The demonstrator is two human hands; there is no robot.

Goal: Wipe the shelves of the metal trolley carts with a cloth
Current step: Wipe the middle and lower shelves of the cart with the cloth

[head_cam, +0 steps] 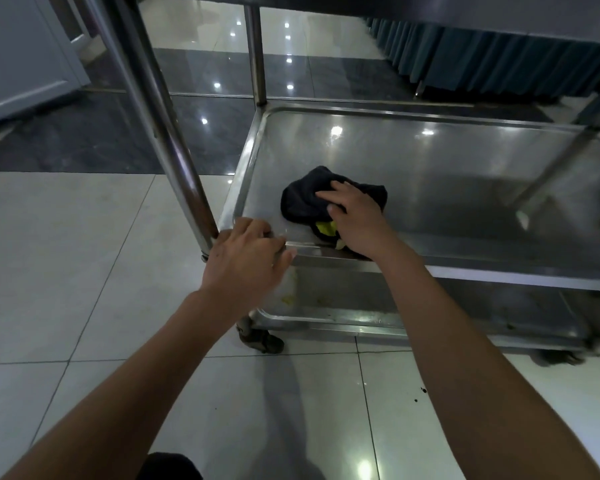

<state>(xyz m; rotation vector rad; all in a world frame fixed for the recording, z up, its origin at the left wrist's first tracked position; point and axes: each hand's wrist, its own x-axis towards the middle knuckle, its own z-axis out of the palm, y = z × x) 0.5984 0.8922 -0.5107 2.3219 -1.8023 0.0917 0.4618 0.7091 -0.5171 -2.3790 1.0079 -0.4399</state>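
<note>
Two bare hands work a metal trolley's point(326, 322) middle shelf point(430, 157) — the left hand point(246, 258) grips its near rim beside the corner post point(174, 147), while the right hand point(355, 220), fingers spread flat, presses a bunched dark cloth point(302, 199) near that corner, its longer side lying left to right along the rim.

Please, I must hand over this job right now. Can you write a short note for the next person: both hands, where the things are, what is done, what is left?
Left hand: fingers curl over the near left corner rim of the middle shelf, steadying the trolley.
Right hand: flat, pressing the dark cloth on that shelf, near its left end.
Done: cannot tell how much is wiped; the wipe is under way.
Left: rest of the middle shelf; lower shelf shows yellowish specks, probably unwiped.
</note>
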